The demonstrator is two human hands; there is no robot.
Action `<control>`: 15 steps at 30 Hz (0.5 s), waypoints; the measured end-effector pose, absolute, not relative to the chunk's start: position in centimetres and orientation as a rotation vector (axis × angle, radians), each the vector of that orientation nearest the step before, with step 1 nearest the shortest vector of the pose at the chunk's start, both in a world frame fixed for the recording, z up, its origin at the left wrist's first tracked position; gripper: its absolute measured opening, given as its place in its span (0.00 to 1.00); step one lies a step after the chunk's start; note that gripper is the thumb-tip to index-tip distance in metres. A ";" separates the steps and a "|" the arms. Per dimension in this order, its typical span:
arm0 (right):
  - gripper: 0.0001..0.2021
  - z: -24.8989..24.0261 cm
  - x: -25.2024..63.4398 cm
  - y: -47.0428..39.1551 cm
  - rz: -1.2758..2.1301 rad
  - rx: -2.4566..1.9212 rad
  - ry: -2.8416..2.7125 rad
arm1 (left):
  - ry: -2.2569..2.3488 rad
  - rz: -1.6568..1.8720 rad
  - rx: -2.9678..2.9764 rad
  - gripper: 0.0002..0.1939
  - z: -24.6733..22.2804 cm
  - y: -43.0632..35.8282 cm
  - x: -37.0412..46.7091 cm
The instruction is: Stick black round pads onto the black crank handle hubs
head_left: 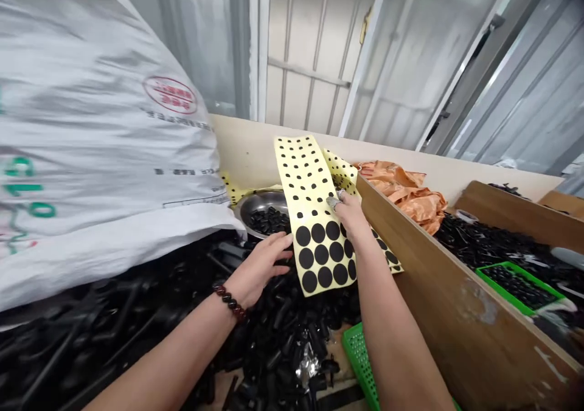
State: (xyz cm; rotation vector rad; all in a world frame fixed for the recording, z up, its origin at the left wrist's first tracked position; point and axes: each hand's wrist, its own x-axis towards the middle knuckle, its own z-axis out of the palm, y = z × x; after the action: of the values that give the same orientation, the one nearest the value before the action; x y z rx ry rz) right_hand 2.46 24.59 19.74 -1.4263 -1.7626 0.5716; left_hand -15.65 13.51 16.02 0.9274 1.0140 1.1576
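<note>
A pale yellow sheet of round black stickers (321,254) hangs over a heap of black plastic parts (274,314). Large black discs cover its lower end; its upper stretch shows only small black dots. My left hand (264,262), with a dark bead bracelet at the wrist, has its fingers apart at the sheet's left edge, the thumb at or against it. My right hand (353,213) lies over the sheet just above the disc rows, fingers drawn together, with greyish coverings on the fingertips. What they pinch is too small to make out. Behind stands a metal bowl (249,203) of small black parts.
A big white woven sack (114,113) bulges on the left. A wooden divider board (438,289) runs along the right. Beyond it are orange bags (410,198) and a green tray (483,270) of small black parts. A green basket (360,356) sits below my right forearm.
</note>
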 end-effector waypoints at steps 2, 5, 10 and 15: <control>0.14 19.2 1.4 21.7 0.723 -1.214 -1.781 | 0.943 1.172 0.959 0.24 15.6 11.7 -16.0; 0.15 18.0 0.6 16.8 0.952 -0.968 -1.830 | 0.816 1.317 0.934 0.24 15.3 8.6 -16.5; 0.12 16.2 0.6 9.4 1.269 -0.781 -1.914 | 0.638 1.572 0.775 0.20 15.5 1.9 -17.4; 0.09 16.2 1.3 6.4 1.059 -0.745 -2.357 | 0.880 1.815 0.611 0.16 15.7 -4.8 -19.0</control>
State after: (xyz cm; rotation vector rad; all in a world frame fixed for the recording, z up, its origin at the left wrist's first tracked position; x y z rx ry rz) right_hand 1.29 6.38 16.16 -0.7447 -2.3572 1.0592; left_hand -19.05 -4.81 15.69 0.6110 0.8802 1.8155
